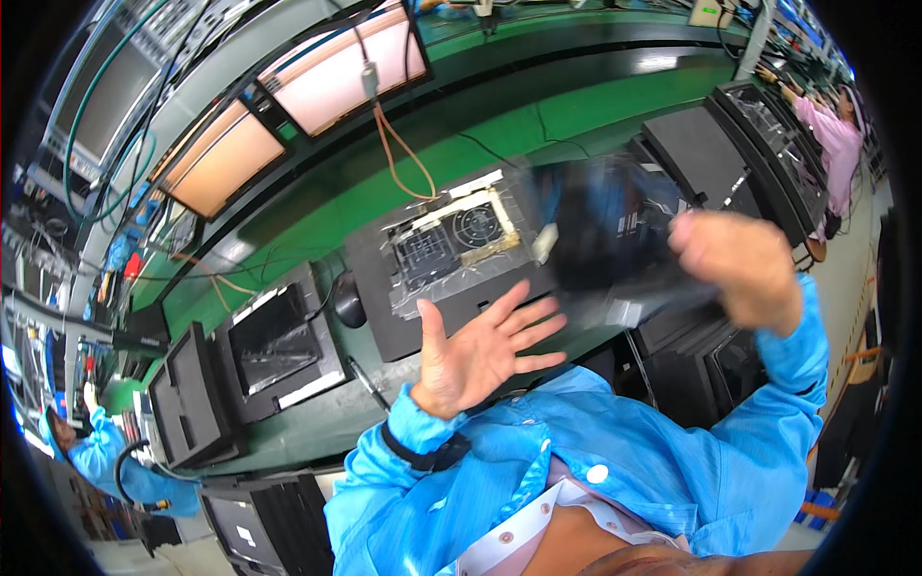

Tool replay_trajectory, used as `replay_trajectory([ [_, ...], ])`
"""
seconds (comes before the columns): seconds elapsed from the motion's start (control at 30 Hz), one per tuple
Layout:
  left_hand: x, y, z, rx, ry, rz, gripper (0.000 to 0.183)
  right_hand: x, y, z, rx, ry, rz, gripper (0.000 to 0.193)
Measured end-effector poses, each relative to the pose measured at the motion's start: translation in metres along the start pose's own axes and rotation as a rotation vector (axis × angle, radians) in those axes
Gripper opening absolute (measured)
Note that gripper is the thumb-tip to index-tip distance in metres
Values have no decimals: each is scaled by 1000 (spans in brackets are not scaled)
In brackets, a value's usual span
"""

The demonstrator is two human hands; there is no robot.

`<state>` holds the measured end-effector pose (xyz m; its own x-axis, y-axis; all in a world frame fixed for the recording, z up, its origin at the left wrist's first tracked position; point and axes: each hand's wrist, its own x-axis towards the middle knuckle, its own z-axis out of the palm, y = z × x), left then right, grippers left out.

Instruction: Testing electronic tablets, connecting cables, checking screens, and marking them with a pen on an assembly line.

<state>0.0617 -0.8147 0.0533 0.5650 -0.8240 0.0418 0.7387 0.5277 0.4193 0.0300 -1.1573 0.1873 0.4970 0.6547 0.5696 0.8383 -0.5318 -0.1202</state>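
Observation:
My left hand [490, 350] is open, palm showing and fingers spread, with nothing in it. It is just in front of a black foam tray [379, 312]. On that tray rests a device part [456, 238] with a light frame, dark inner areas and a round pattern, lying on clear film. At the right, my right hand [740, 264] has its fingers closed, blurred by motion. It grips the right side of a dark panel in clear film [610, 230], which is smeared too, so its exact kind cannot be made out.
Left of the tray lie a black mouse [348, 298], a pen [368, 384] and a foam tray with a dark panel [274, 346]. Black foam trays [706, 158] stand at the right. Lit panels [341, 72] and a cable [403, 163] are behind. Co-workers [106, 461] sit at both sides.

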Motion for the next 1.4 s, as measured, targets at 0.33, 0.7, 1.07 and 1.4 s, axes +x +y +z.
replay_trajectory([
  [0.33,-162,28,-55,365,767,382,42,-9,67,216,-171,-192,186,35],
  [0.7,-229,61,-18,1161,571,-419,44,101,-54,197,674,-286,50,20],
  [1.07,-236,57,-29,1169,530,-413,48,119,-68,206,546,-257,-144,14],
  [1.4,-229,60,-36,1177,510,-474,48,131,-64,195,404,-483,-214,12],
])
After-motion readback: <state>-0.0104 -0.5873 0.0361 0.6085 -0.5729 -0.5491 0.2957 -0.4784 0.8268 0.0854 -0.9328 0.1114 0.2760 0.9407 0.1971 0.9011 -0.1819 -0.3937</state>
